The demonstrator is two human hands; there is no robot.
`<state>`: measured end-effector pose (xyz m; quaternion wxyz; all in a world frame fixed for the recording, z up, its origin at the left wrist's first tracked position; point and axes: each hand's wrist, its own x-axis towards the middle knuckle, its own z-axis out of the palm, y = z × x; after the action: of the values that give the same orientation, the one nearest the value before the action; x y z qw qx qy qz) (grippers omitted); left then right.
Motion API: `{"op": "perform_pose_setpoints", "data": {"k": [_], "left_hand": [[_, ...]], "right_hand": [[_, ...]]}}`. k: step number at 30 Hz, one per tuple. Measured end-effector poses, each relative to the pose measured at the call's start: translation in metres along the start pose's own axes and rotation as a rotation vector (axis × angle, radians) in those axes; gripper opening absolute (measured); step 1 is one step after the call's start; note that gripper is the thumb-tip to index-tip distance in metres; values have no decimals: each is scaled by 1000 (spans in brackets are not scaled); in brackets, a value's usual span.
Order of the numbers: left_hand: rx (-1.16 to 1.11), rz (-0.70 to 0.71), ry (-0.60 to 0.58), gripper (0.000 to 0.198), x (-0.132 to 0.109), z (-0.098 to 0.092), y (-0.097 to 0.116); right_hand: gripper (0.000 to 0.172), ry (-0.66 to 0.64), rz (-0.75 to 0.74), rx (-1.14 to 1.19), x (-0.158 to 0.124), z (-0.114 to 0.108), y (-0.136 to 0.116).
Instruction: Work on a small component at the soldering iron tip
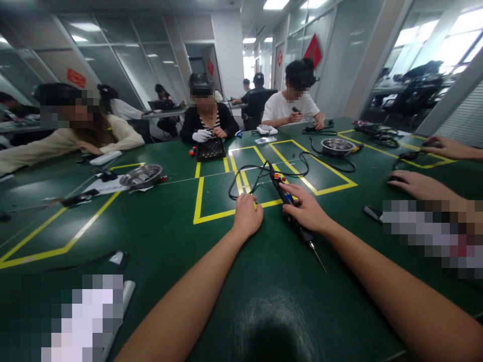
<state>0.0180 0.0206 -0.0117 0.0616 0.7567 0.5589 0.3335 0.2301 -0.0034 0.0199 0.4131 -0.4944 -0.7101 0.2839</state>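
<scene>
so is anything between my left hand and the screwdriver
Nothing visible. The right hand grips the screwdriver, and the left hand rests beside it on the table, with only bare green surface and a yellow tape line between. The black cord loops farther back.

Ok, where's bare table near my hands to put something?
Free: the table between your forearms, and the stretch left of your left hand up to the slanting yellow tape. Crowded: around your right hand, with the screwdriver and looped cable.

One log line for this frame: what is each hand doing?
left hand: fist resting on table | right hand: gripping screwdriver lying on table | cable: looped beyond hands
</scene>
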Motion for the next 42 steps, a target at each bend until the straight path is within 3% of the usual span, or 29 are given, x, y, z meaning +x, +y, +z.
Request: {"op": "perform_pose_setpoints", "data": {"k": [7,13,16,21,23,25,28,30,36,42], "left_hand": [[-262,-108,55,18,0,-7,2],[-892,-185,-34,43,1,1,2],[-1088,-268,-79,51,4,2,-1],[-1234,-321,-160,41,7,-6,-1],[-1262,-337,-163,40,7,-9,0],[-1287,-369,-151,39,7,-9,0],[-1299,-401,-132,37,7,-8,-1],[-1300,-405,-133,35,7,-7,-2],[-1331,-401,-136,34,7,-7,-5],[-1335,-423,-109,32,8,-8,-3]], "right_hand": [[63,-66,-168,-197,-11,9,-12],[54,-91,-286,-199,-16,18,-25],[58,-111,-304,-167,-18,21,-31],[73,-85,-321,-140,-23,25,-36],[74,-49,-255,-77,-23,29,-34],[72,-40,-78,61,-23,33,-32],[66,-116,232,413,-21,40,-30],[60,-182,344,625,-20,43,-31],[57,-305,438,813,-21,42,-35],[30,-272,383,721,-14,35,-27]]}}
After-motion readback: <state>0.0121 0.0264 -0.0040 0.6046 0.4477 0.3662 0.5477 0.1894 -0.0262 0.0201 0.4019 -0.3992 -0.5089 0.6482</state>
